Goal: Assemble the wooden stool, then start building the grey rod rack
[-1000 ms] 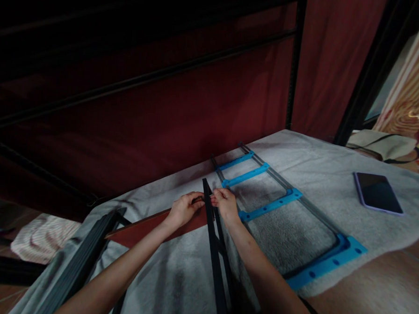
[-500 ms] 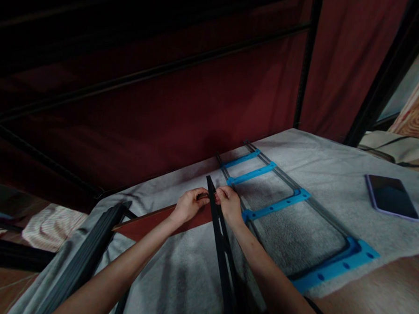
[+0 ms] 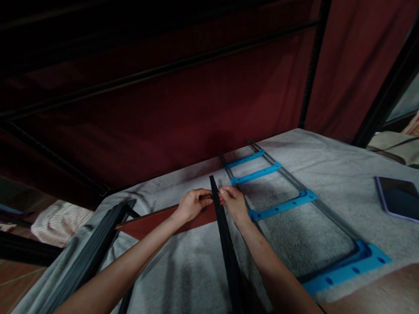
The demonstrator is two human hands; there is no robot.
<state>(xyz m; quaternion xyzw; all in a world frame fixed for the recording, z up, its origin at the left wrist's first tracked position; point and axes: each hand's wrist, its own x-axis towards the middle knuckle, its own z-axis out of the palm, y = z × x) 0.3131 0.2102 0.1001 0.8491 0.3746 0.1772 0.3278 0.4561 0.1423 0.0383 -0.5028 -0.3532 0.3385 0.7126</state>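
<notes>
A long black bar runs away from me between my two hands. On its left side a reddish-brown board lies with its right end against the bar. My left hand is closed in a pinch on the board's far edge, close to the bar. Just across the bar, my right hand has its thumb and fingers pinched together at the bar's side. Something small and thin seems to show at those fingertips, too small to name.
Blue crosspieces joined by grey rods lie on the grey cloth to the right. A phone rests beyond them. Dark grey bars lie bundled at left. A dark red panel stands behind.
The view has shifted slightly, so most things sit a little further right. The black bar has turned, hiding the slotted side seen before. Both hands stay pinched beside it.
</notes>
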